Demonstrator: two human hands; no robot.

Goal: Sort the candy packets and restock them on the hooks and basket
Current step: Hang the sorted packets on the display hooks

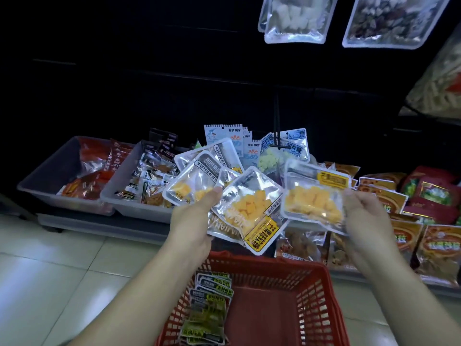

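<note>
Clear plastic packets of yellow candy cubes (pixel 249 211) fan out at frame centre, gripped by the left hand (pixel 193 227); the right hand (pixel 366 221) pinches a single matching packet (pixel 313 203), apparently sorting by kind above the red plastic basket (pixel 314 303), lower centre.

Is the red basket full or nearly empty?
Nearly empty: the red basket holds only green packets along one side; its bare floor shows.
</note>
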